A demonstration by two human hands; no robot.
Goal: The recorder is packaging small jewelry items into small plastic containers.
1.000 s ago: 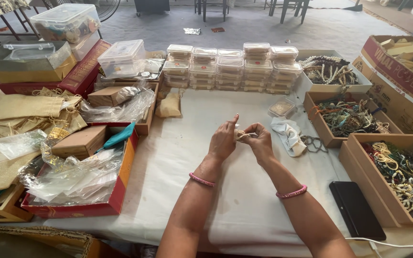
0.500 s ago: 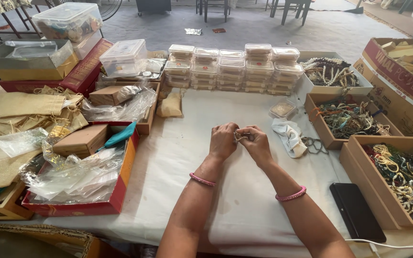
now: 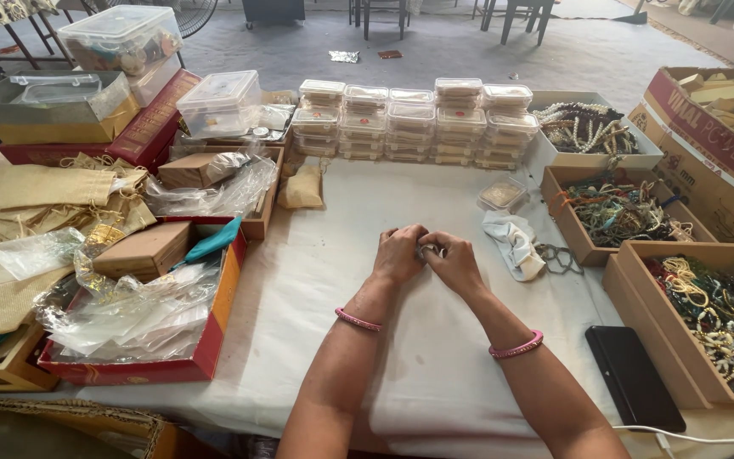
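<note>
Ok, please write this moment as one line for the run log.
left hand: pinches small item | right hand: pinches same item | place: above white cloth | nearby: white rag, stacked clear boxes

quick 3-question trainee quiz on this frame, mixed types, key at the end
1. True or false: the left hand and right hand are apart, flat on the white cloth.
2. What lies just right of the right hand? A) crumpled white rag B) scissors C) a mug
3. What colour are the bangles on both wrists?

Key
1. False: the hands meet above the cloth, fingertips pinching a small item too tiny to identify.
2. A
3. Pink
</note>
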